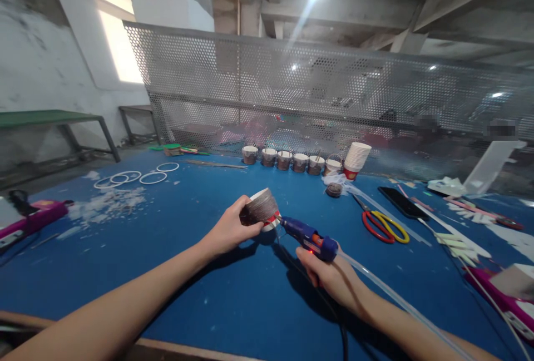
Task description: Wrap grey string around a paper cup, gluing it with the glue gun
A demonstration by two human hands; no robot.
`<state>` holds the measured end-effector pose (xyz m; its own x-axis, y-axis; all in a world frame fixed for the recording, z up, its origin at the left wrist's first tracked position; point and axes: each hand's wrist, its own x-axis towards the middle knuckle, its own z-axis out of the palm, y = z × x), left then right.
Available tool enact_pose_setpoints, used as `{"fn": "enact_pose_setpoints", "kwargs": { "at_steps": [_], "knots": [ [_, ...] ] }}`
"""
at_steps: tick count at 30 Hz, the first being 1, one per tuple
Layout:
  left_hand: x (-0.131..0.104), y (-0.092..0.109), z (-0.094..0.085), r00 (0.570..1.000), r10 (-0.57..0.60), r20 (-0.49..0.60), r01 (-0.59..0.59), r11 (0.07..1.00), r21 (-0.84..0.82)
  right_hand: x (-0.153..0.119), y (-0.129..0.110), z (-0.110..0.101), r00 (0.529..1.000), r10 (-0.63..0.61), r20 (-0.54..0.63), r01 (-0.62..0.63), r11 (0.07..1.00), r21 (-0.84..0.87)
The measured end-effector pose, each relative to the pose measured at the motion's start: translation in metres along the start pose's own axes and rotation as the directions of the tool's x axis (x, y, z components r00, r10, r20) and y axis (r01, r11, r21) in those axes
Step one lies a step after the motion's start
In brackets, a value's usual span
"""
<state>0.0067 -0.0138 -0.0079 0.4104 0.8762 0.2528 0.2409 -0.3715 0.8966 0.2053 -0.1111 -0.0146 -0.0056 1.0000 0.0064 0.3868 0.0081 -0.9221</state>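
Two grips are busy before us: our left grip (229,228) has thumb and fingers closed around a tilted, brown-wrapped cup (262,207), held over the middle of the blue counter (167,272), and our right grip (327,273) is curled about the handle of a glue gun (306,235), its nozzle at the cup's red band. We have room toward the counter's front edge and leftward to the white rings (153,183); rightward, scissors (372,213) and a phone (403,203) crowd us. Six small cups (284,161) line the far side, beside a cup stack (357,157). The gun's label and the stack's red print seem too small to read.
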Motion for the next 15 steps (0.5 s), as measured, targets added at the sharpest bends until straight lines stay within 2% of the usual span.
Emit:
{"fn": "enact_pose_setpoints", "kwargs": {
  "at_steps": [3, 8, 12, 15],
  "knots": [
    [0.0005, -0.0017, -0.0016, 1.0, 0.021, 0.013, -0.021, 1.0, -0.01, 0.0015, 0.0008, -0.0012, 1.0, -0.015, -0.004, 0.015, 1.0, 0.012],
    [0.001, -0.0058, -0.0035, 0.998, 0.044, 0.047, -0.043, 0.998, -0.037, -0.0005, 0.0028, -0.0009, 0.999, 0.04, -0.028, -0.041, 0.998, -0.041],
    [0.0015, -0.007, -0.0053, 0.996, 0.058, 0.068, -0.055, 0.998, -0.043, 0.0, 0.004, -0.0018, 1.0, 0.009, 0.004, -0.009, 1.0, -0.019],
    [0.0016, -0.0066, -0.0069, 0.995, 0.062, 0.076, -0.059, 0.997, -0.039, -0.0001, 0.0052, -0.0027, 0.999, 0.032, -0.008, -0.032, 0.999, -0.035]
  ]
}}
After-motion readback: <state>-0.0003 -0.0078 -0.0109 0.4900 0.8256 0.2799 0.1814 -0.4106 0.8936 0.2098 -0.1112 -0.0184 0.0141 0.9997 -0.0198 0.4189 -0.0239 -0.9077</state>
